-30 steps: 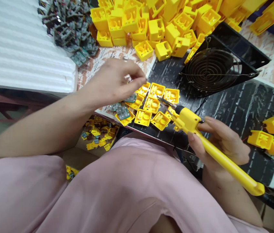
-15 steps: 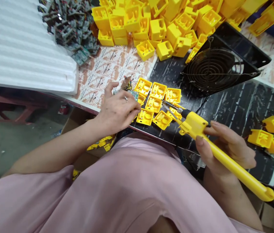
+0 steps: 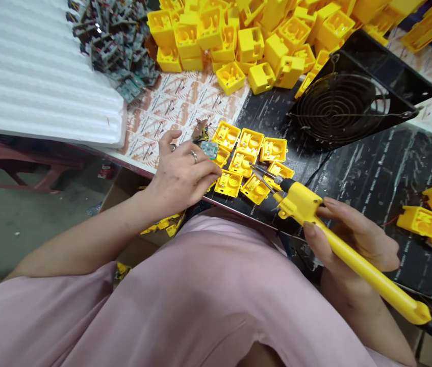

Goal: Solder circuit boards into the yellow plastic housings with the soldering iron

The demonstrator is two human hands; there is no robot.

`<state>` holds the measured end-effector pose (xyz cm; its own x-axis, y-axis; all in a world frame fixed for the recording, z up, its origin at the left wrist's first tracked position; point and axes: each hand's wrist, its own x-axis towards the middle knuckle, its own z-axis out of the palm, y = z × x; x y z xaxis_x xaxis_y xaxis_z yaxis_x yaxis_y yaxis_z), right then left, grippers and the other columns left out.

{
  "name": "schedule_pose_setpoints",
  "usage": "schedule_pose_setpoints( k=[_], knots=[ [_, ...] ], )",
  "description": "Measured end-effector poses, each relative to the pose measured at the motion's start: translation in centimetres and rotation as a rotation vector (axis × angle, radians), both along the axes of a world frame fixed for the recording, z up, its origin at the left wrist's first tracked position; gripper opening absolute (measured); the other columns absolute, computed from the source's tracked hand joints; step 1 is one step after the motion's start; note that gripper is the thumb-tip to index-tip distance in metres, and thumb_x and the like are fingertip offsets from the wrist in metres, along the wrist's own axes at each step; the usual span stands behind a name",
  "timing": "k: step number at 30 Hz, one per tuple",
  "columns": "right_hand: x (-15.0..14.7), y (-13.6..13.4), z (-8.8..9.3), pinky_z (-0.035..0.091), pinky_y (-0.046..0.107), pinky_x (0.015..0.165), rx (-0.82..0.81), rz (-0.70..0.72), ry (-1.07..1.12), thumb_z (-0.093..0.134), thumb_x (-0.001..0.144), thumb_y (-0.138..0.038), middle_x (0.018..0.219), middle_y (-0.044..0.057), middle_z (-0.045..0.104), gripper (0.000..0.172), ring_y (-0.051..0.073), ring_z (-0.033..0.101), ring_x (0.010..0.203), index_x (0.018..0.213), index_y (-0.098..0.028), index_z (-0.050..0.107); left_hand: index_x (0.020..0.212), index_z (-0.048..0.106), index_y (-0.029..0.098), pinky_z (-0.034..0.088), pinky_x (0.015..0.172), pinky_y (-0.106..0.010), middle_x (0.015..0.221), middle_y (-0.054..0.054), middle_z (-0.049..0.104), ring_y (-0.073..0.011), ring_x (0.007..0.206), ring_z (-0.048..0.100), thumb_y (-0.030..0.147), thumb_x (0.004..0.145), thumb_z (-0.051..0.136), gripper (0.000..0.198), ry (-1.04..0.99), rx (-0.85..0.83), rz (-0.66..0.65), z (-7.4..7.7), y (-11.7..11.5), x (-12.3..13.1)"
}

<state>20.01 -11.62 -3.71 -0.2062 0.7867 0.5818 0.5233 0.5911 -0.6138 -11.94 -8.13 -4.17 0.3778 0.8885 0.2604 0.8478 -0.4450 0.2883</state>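
My right hand is wrapped around a yellow soldering iron, its trigger part facing the middle of the bench. The iron's metal tip and a thin tube beside it point at a small yellow plastic housing in a cluster of several open ones. At the cluster's left side, my left hand has its thumb and index finger pinched together over the housings' edge; whatever lies between them is too small to make out. Just above its knuckles rests a green circuit board with wires.
A black fan stands to the right of the cluster. Behind are a heap of yellow housings and a pile of circuit boards. White foam lies at left, more housings at right.
My right hand has shifted slightly left, bringing the soldering iron's tip closer to the middle housing. My left hand has drawn back a little, showing more of the green circuit board.
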Motion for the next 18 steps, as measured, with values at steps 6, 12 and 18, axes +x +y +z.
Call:
schedule_pose_setpoints(
  k=[6,12,18],
  knots=[
    [-0.5,0.2,0.0,0.069,0.033,0.062,-0.006,0.152,-0.044,0.082,0.091,-0.023,0.099,0.004,0.083,0.057,0.022,0.079,0.075,0.145,-0.032,0.065,0.080,0.075,0.023,0.042,0.111,-0.060,0.076,-0.003,0.074,-0.0256,0.091,0.069,0.031,0.103,0.051,0.034,0.098,0.007,0.012,-0.2,0.2,1.2],
    [-1.4,-0.2,0.3,0.067,0.028,0.059,-0.039,0.243,-0.071,0.083,0.084,-0.006,0.087,0.001,0.080,0.039,0.019,0.078,0.071,0.115,-0.025,0.068,0.074,0.069,0.022,0.043,0.112,-0.058,0.072,-0.002,0.068,-0.0238,0.088,0.068,0.031,0.100,0.048,0.035,0.146,-0.017,-0.004,0.1,1.0,1.3],
    [-2.7,0.6,0.7,0.065,0.024,0.061,0.075,0.275,-0.143,0.081,0.089,-0.011,0.081,0.000,0.077,0.027,0.016,0.076,0.067,0.104,-0.023,0.063,0.073,0.065,0.022,0.045,0.114,-0.055,0.070,-0.002,0.067,-0.0249,0.091,0.068,0.025,0.095,0.049,0.028,0.291,-0.082,-0.100,1.1,2.0,1.5]
  ],
)
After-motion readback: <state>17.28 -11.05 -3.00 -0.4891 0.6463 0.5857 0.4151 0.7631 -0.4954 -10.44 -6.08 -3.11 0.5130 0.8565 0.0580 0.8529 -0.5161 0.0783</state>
